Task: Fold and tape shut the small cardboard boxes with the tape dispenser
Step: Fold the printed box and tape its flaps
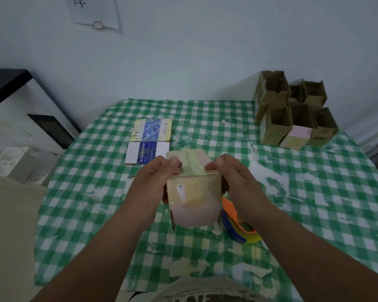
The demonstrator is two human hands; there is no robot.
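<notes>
- I've got the small cardboard box (193,192) up off the checked tablecloth (314,192), clamped between both palms so it can't twist while I work the seam.
- My left hand (155,182) curls round its left side, thumb pressing the top edge beside the tape strip (193,164).
- My right hand (231,177) grips the right side the same way, thumb on the strip's other side. I reckon I'm smoothing it down.
- The tape dispenser (240,225), orange, blue and yellow, lies just under my right wrist, parked within easy reach.
- Beyond my right fingers, well apart, the open boxes (292,112) wait in a cluster, flaps up.
- Past my left fingertips lie two flat packs (150,140); the nearer one reads "sepeon".
- The box's own white label is too blurred to read.
</notes>
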